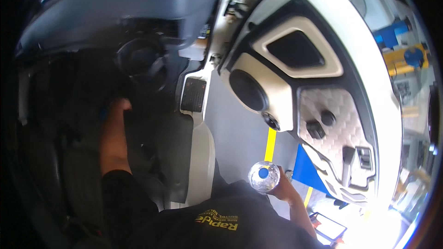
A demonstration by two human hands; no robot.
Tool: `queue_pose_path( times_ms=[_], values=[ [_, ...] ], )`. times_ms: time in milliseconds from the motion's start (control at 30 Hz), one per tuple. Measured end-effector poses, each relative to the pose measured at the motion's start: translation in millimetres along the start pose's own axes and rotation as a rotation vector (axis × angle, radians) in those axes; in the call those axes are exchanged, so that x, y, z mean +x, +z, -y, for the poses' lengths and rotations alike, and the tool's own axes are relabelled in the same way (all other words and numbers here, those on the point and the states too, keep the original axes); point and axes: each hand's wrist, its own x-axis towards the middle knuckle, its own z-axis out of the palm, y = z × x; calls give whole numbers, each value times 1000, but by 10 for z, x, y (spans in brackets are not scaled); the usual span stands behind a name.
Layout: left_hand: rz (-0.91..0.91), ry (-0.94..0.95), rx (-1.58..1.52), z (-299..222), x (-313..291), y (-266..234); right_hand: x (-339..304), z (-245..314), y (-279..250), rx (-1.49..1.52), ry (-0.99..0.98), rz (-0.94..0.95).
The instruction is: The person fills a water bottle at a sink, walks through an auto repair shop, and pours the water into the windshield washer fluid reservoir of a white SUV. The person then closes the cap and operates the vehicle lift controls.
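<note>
plastic bottle (260, 183), clear and shiny with a blue cap (263, 173) pointing up at the camera, sits lower centre of the frame with the right hand (280, 188) wrapped round its side. the left hand (122, 104) is off in the dark vehicle interior (60, 106), left of centre, and tbh i can't tell if it's wide, narrow or gripping anything, the fingers just sink into shadow. there's a small blue bit (102, 113) right by that wrist, too murky to id. my read: the step in hand is a one-armed reach inside while the bottle is held out of the way, so any further move calls for feeling around in low light and a steady grip on thin, slippery-looking plastic. texture-wise the door (364, 78) wins, right half of the frame: soft-looking cream quilted panel (341, 106), round dark speaker grille (248, 90), hard black trim. between door and interior there's a black textured step pad (194, 94) and smooth grey floor (230, 120) with a yellow stripe (271, 144).
</note>
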Motion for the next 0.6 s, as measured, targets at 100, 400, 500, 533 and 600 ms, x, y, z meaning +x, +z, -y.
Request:
queue_pose_path(
  times_ms=[100, 400, 500, 533, 600],
  values=[
    [41, 482, 238, -857, -235, -58, -144, -122, -17, 26, -2, 6],
    [698, 755, -227, -4350, -2410, -598, -1560, -1311, 43, 244, 62, -396],
    [595, 875, -92, -5410, -3330, -337, -2277, -1791, 65, 243, 104, -594],
    [566, 902, -51, -5672, -3589, -158, -2521, -1959, 107, 262, 150, -633],
    [587, 970, -13, -6197, -3994, 233, -3045, -2352, 128, 408, 257, -799]
  ],
)
